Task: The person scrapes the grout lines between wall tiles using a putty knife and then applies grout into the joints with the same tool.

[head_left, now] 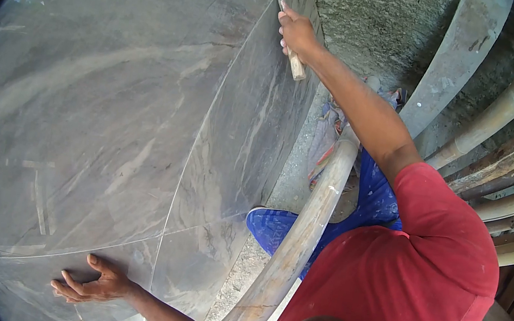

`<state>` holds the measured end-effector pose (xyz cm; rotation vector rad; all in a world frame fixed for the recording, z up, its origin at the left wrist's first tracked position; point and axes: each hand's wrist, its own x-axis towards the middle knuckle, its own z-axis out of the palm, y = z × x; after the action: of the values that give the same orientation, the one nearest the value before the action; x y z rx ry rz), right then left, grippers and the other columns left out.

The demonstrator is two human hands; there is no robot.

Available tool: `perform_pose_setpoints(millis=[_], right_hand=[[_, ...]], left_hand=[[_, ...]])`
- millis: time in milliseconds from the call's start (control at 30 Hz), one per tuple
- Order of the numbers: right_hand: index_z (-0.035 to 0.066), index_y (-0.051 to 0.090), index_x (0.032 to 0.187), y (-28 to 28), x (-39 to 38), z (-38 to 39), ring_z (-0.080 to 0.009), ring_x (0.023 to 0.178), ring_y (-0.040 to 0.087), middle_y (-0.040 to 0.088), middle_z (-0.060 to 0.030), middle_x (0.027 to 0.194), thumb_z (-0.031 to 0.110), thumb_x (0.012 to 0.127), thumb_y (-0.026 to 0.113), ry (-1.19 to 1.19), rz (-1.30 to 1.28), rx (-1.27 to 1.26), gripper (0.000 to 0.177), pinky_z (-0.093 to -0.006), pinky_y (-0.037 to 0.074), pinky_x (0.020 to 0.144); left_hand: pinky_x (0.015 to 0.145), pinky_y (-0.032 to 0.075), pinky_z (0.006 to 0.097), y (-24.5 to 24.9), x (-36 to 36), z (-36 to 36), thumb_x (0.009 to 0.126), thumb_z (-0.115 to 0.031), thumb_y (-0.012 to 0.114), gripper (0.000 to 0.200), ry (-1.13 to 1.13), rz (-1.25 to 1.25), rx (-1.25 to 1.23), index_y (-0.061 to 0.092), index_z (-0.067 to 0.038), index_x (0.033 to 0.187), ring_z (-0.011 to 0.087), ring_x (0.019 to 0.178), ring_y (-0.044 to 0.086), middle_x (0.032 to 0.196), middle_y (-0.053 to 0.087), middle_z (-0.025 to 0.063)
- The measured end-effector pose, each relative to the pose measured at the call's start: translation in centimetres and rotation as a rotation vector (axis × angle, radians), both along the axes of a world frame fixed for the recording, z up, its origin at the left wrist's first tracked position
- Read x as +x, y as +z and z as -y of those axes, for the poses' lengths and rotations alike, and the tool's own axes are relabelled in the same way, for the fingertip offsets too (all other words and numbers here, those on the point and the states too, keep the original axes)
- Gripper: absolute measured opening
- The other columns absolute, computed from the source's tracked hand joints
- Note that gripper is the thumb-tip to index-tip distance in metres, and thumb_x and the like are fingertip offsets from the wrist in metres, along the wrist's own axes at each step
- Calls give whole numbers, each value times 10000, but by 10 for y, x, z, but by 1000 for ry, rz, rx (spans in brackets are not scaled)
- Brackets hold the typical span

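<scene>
Red shirt (385,277) in near foreground; bamboo pole (325,190) crosses in front of the blue trousers (370,196). Grey tiling (100,106) fills the far side of the view, its outer edge running beside rough ground (233,282).

Right hand (298,35): fingers clamped on a wooden-handled tool (296,67), tip at or close to the long joint (212,103), near the tiling's upper corner. Contact with the joint: cannot tell. Left hand (96,286): fingers apart, apparently resting on the tiling near its lower edge, below the cross joint (59,255).

Progress (judged): tiles are in place edge to edge, and pale lines run along both joints, so most of the visible area looks laid. Left to do: probably the upper part of the long joint, and cleaning of the pale marks (44,203) toward the lower corner. Whether the joints are fully filled is too fine to tell.
</scene>
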<state>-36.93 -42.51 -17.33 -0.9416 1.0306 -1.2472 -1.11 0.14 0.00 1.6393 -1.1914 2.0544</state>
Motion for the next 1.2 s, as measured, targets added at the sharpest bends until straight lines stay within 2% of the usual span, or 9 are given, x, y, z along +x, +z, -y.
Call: perform_pose_setpoints(millis=[167,233,467,700,867,900,967,1133,1200], right_hand=[[162,408,1567,-6,1,-28,-99,536,466,504,-19,831,291,1069,514,66,-125,-54,526,-279,462,445],[174,417,1564,-1,7,-32,-102,536,465,509,-21,836,289,1067,516,15,-117,-80,519,-286,463,445],[222,399,1574,13,-3,-2,-96,553,462,488,-4,825,281,1068,516,45,71,42,522,-286,464,452],[229,387,1579,11,-5,5,-96,540,460,482,0,823,277,1070,517,18,12,18,528,-282,452,425],[233,381,1582,14,-7,-12,-98,548,461,477,-1,828,284,1073,511,120,-34,-9,528,-277,459,438],[233,381,1582,13,-7,-6,-98,548,461,477,-1,828,284,1073,511,122,-33,-2,528,-277,459,438],[232,405,1571,15,-6,15,-99,530,458,483,-2,815,283,1070,515,-34,20,36,515,-284,454,429],[231,377,1583,16,-9,-13,-94,556,455,477,4,792,287,1068,515,139,-21,22,536,-281,462,445],[228,398,1573,16,-12,5,-94,545,455,486,0,801,286,1067,517,99,25,46,523,-285,457,437]], left_hand=[[1124,362,611,-1,6,2,976,-552,626,602,-43,-5,-1,526,-87,1345,394,1392,448,1489,476,153],[1121,313,654,-1,10,2,932,-661,614,655,-89,-13,-40,555,-153,1342,394,1385,472,1497,505,143],[1128,305,655,0,10,2,937,-658,607,649,-90,-7,-33,556,-153,1340,398,1385,469,1502,498,146],[1138,294,653,-2,9,2,940,-659,601,645,-96,-21,-46,558,-154,1340,388,1393,464,1493,509,143],[1141,291,652,-2,8,4,936,-664,602,651,-107,-21,-54,559,-155,1339,377,1396,465,1493,509,144],[1129,325,628,-2,5,3,955,-619,609,635,-58,-12,-32,542,-119,1342,383,1399,455,1496,491,141],[1117,359,604,-1,3,-1,974,-574,616,621,-7,-2,-8,525,-84,1345,390,1401,446,1498,474,138],[1115,363,604,-1,5,1,974,-574,615,617,-27,-8,-12,527,-88,1343,387,1401,443,1502,467,141],[1114,364,605,-2,5,2,974,-574,616,618,-19,-3,-2,527,-87,1343,388,1400,445,1502,467,142]])
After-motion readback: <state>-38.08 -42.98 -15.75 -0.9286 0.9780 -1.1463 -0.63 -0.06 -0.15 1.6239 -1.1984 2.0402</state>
